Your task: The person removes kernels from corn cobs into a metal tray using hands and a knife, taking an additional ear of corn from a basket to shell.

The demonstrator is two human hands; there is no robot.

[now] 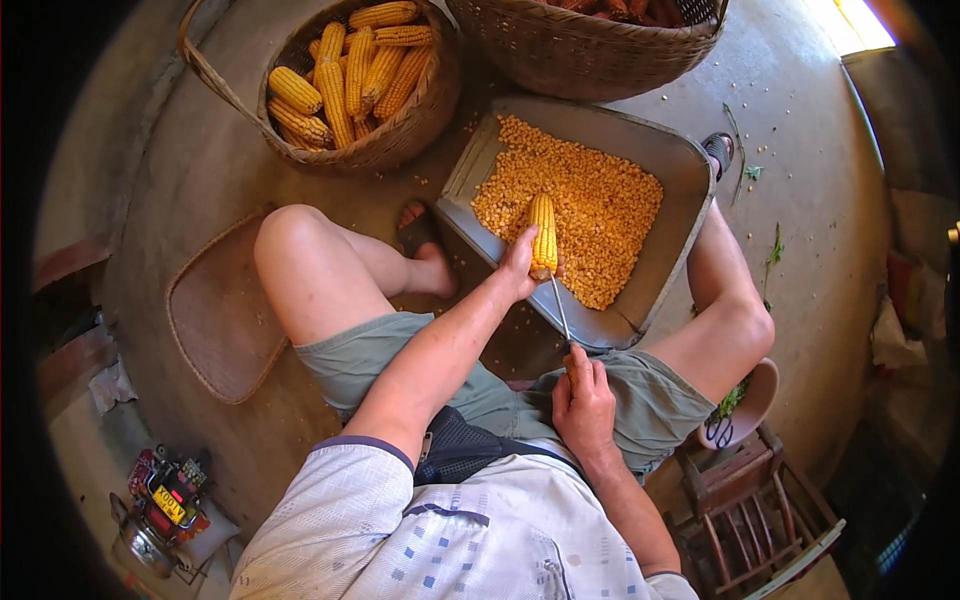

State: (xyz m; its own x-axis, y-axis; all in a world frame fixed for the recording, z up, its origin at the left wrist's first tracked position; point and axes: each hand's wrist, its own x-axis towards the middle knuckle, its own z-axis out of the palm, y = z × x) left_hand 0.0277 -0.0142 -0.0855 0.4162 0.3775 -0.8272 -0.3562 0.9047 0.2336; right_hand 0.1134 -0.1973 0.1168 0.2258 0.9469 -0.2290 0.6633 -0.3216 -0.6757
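My left hand (522,262) is wrapped round a yellow corn cob (542,232), held upright over a grey metal pan (672,152). Loose corn kernels (590,190) lie spread across the pan's bottom. In my right hand (585,405) is the dark handle of a screwdriver-like tool (561,312). Its thin metal shaft points away from me, and the tip meets the near end of the cob. Whether the tip is pushed in between the kernels is too small to tell. The pan rests between my spread legs.
A wicker basket (425,130) of whole cobs stands at the far left. Beside it is a larger basket (600,65) with reddish cobs. A shallow woven tray (225,310) lies left of my leg. At right are a bowl (757,405) with greens and scissors, and a wooden chair (745,500).
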